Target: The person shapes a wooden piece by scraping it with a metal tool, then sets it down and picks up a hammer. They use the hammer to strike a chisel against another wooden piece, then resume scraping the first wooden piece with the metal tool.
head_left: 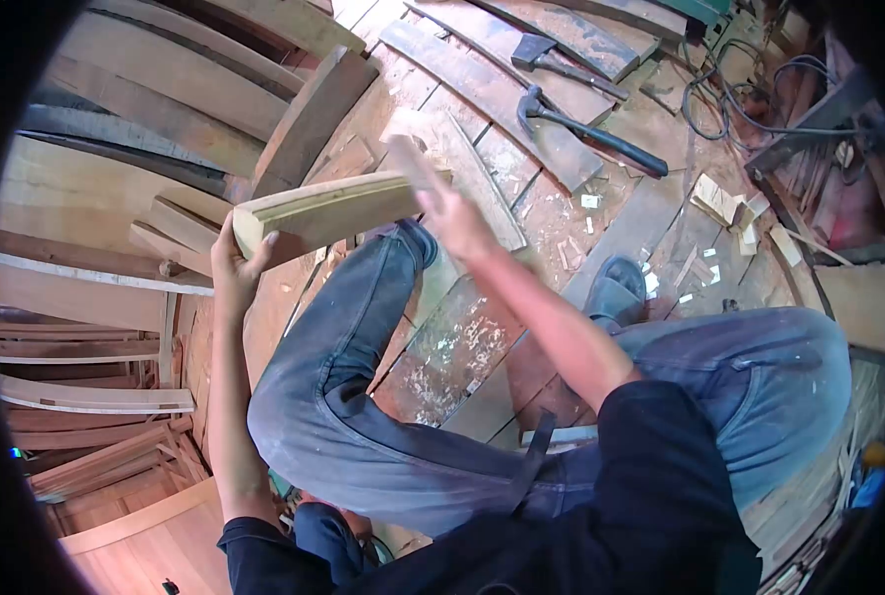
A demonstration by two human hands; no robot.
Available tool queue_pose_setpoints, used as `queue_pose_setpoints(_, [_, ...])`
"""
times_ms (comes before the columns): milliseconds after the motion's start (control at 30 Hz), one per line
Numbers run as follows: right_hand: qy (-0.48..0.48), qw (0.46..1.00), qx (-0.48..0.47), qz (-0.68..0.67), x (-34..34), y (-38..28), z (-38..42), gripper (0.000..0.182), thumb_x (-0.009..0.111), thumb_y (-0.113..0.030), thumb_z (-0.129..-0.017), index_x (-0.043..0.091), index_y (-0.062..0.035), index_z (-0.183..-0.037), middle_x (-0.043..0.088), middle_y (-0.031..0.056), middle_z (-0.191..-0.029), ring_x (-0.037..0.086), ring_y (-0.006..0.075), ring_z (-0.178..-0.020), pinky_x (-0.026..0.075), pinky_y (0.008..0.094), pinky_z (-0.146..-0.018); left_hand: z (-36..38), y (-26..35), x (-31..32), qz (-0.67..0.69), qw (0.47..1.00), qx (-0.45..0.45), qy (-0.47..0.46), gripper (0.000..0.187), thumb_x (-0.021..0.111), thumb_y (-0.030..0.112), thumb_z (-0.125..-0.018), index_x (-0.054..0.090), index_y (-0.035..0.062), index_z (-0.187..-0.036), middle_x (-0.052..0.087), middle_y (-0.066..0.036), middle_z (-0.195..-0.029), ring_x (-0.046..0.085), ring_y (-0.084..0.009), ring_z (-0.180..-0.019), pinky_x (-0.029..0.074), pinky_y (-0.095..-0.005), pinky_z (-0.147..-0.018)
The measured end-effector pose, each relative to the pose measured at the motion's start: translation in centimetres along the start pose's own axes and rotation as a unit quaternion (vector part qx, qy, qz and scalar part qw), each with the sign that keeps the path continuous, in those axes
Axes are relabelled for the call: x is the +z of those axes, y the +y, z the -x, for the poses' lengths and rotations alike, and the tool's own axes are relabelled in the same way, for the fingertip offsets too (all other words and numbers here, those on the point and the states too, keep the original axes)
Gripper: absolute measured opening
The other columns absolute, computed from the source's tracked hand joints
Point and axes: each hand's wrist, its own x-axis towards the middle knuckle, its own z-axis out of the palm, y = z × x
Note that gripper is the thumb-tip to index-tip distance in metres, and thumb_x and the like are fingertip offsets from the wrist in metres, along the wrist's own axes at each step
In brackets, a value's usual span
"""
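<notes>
My left hand (239, 255) grips the near end of a thick pale wooden board (338, 215), thumb on its side face, fingers beneath and behind. The board is tilted, and its far end lies by my raised knee. In my right hand (452, 226), just past the board's far end, is a flat, light-coloured strip (413, 164), blurred by motion; its kind does not show. Beyond that, a claw hammer (591, 131) with a dark handle and a hatchet-like tool (567, 67) lie on a flat plank (492, 99).
Stacked boards (155, 99) and curved wooden parts (95, 392) fill the left side. Wood chips (725, 203) and shavings (452, 342) litter the plank floor. Dark cables (725, 94) coil at upper right. My bent legs (333, 367) frame the work area.
</notes>
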Motion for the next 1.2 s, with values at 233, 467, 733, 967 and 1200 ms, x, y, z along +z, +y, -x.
queue_pose_setpoints(233, [0.001, 1.000, 0.021, 0.001, -0.5, 0.2, 0.1, 0.056, 0.041, -0.038, -0.109, 0.026, -0.0235, -0.161, 0.072, 0.0240, -0.085, 0.074, 0.0286, -0.074, 0.059, 0.0462, -0.068, -1.6, 2.7, 0.2, -0.053, 0.995, 0.025, -0.080, 0.034, 0.076, 0.009, -0.089, 0.058, -0.0064, -0.113, 0.068, -0.006, -0.095, 0.059, -0.0089, -0.086, 0.050, -0.0252, -0.077])
queue_pose_setpoints(467, [-0.087, 0.964, -0.196, -0.158, -1.7, -12.5, 3.9, 0.060, 0.050, -0.036, -0.105, 0.029, -0.0256, -0.160, 0.071, 0.0289, -0.106, 0.074, 0.0399, -0.086, 0.059, 0.0528, -0.081, -1.3, 2.5, 0.2, -0.042, 0.996, 0.022, -0.079, 0.036, 0.073, 0.009, -0.090, 0.059, -0.0057, -0.120, 0.070, -0.007, -0.103, 0.063, -0.0114, -0.094, 0.051, -0.0270, -0.085])
queue_pose_setpoints(733, [0.057, 0.998, 0.029, 0.024, -1.3, 6.1, -1.1, 0.055, 0.047, -0.035, -0.106, 0.032, -0.0319, -0.159, 0.072, 0.0258, -0.099, 0.073, 0.0369, -0.093, 0.056, 0.0475, -0.085, -0.8, 1.4, -0.3, -0.063, 0.996, 0.018, -0.067, 0.034, 0.073, 0.011, -0.089, 0.060, -0.0047, -0.117, 0.070, -0.007, -0.099, 0.062, -0.0117, -0.091, 0.051, -0.0275, -0.084])
queue_pose_setpoints(967, [-0.047, 0.971, -0.218, -0.090, -1.4, -12.2, 3.0, 0.059, 0.048, -0.039, -0.106, 0.029, -0.0258, -0.160, 0.070, 0.0239, -0.080, 0.072, 0.0328, -0.070, 0.060, 0.0474, -0.073, -1.3, 2.2, 0.1, -0.042, 0.996, 0.022, -0.070, 0.034, 0.075, 0.011, -0.089, 0.060, -0.0048, -0.115, 0.071, -0.007, -0.098, 0.063, -0.0106, -0.089, 0.051, -0.0265, -0.081])
queue_pose_setpoints(1200, [-0.039, 0.996, 0.084, -0.019, -1.5, 1.2, -1.0, 0.059, 0.042, -0.042, -0.107, 0.025, -0.0274, -0.161, 0.072, 0.0203, -0.083, 0.073, 0.0333, -0.083, 0.058, 0.0492, -0.084, -0.7, 1.7, 0.1, -0.044, 0.997, 0.029, -0.059, 0.034, 0.076, 0.011, -0.087, 0.059, -0.0055, -0.112, 0.069, -0.008, -0.095, 0.061, -0.0110, -0.085, 0.051, -0.0265, -0.078])
